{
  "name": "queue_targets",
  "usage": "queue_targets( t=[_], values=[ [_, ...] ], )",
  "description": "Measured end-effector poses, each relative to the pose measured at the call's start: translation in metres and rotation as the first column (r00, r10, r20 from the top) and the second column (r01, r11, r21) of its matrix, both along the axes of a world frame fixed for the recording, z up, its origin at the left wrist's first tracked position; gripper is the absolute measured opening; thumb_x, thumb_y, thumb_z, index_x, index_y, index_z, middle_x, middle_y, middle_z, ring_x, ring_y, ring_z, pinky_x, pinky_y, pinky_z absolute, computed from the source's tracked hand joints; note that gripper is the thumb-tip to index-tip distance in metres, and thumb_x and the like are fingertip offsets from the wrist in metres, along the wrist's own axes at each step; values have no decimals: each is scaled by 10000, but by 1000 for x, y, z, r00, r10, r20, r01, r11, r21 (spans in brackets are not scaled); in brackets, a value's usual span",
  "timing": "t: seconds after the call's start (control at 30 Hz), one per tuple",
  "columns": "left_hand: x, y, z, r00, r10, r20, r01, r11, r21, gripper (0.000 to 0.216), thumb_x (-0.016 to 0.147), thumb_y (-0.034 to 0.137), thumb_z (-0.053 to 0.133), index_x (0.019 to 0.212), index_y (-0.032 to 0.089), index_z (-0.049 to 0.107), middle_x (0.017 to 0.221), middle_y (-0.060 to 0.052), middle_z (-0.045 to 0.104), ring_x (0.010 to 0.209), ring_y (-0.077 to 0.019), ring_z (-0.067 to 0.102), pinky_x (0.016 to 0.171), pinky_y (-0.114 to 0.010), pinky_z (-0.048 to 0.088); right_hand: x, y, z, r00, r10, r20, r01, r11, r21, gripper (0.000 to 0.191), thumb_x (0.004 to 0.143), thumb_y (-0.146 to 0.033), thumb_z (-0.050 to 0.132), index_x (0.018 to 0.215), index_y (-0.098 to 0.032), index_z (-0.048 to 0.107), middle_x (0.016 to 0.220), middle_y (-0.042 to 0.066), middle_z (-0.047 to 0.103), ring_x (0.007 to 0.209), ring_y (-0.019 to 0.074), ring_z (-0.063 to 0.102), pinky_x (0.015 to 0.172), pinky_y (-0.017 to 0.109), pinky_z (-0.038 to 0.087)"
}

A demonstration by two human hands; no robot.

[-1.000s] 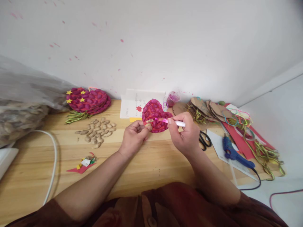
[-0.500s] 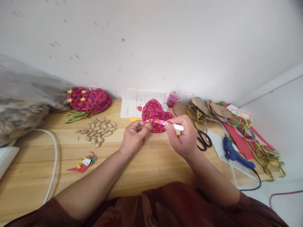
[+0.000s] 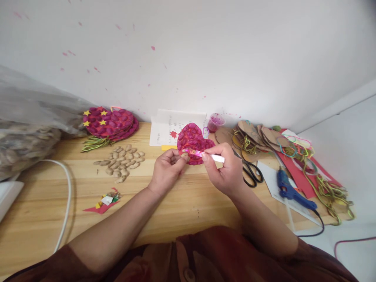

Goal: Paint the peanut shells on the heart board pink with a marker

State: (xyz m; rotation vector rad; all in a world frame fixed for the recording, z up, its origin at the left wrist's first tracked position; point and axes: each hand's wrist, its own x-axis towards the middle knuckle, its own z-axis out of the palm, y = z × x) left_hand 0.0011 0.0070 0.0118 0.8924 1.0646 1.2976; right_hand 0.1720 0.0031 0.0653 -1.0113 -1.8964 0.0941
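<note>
My left hand is closed, pinching the lower left edge of a pink heart-shaped piece covered in painted peanut shells, held just above the wooden table. One unpainted shell sits at my fingertips. My right hand is closed on a thin white-handled brush, its pink-stained tip touching the heart near that bare shell.
A pile of peanuts lies to the left, with a stack of finished pink pieces behind it. Scissors, a blue glue gun, cardboard cut-outs and cords lie right. A paint cup and paper stand behind.
My right hand and the brush have slid a little to the left along the heart. The left hand keeps its pinch.
</note>
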Motion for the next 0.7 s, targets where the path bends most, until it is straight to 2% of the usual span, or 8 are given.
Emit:
queue_targets(
  t=[0.2, 0.37, 0.57, 0.7],
  values=[
    [0, 0, -1, 1000, 0, 4, 0, 1000, 3, 313, 732, 390, 835, 735, 177, 605, 544, 55, 548, 445, -62, 425, 440, -185, 311, 1, 2, -1, 998, -56, -7, 56, 998, -5, 51, 932, -209, 652, 938, -215, 602, 810, -14, 670, 682, 107, 641, 631, 235, 505],
    [0, 0, -1, 1000, -5, -3, 5, 1000, 0, 315, 740, 401, 831, 757, 176, 612, 538, 54, 552, 443, -69, 433, 441, -190, 325, 1, 2, -1, 1000, -6, 1, 6, 1000, -1, 61, 930, -210, 654, 964, -214, 603, 838, -3, 687, 723, 121, 660, 656, 245, 522],
    [-1, 0, -1, 1000, 7, -6, -7, 1000, -8, 322, 724, 400, 840, 748, 175, 611, 557, 50, 563, 447, -64, 428, 439, -188, 323, 0, 1, 0, 998, -57, 1, 57, 998, -3, 46, 938, -216, 646, 946, -219, 601, 828, -1, 681, 700, 123, 651, 637, 255, 518],
    [-1, 0, 0, 1000, -4, -19, 4, 1000, 5, 312, 742, 397, 833, 756, 175, 614, 541, 54, 553, 451, -69, 437, 446, -190, 325, -1, 0, 1, 1000, -26, -4, 26, 1000, -13, 55, 938, -219, 649, 967, -223, 603, 840, 2, 693, 716, 128, 660, 642, 258, 524]
  ],
)
